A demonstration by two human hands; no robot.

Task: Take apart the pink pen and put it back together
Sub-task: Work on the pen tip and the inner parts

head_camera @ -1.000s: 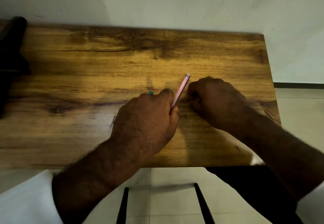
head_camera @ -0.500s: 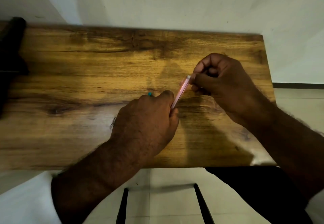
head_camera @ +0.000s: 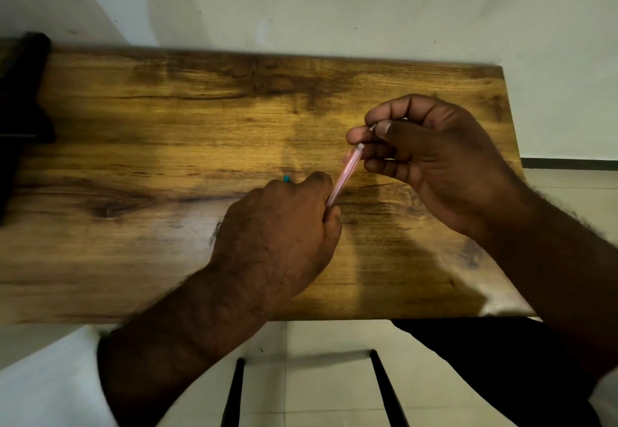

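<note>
The pink pen barrel [head_camera: 346, 176] slants up and to the right above the wooden table [head_camera: 167, 145]. My left hand [head_camera: 277, 229] is closed around its lower end. My right hand [head_camera: 424, 155] pinches a small pale part at the barrel's upper end, between thumb and forefinger; what that part is I cannot tell. A small teal piece [head_camera: 286, 179] peeks out just beyond my left knuckles, mostly hidden by the hand.
A dark object [head_camera: 20, 99] stands at the table's left edge. The wall runs right behind the table. Below the near edge are pale floor tiles and black metal legs [head_camera: 384, 390].
My right hand rose from the table beside the pen, went to the barrel's top end and pinched it there. The left hand and the barrel stayed put.
</note>
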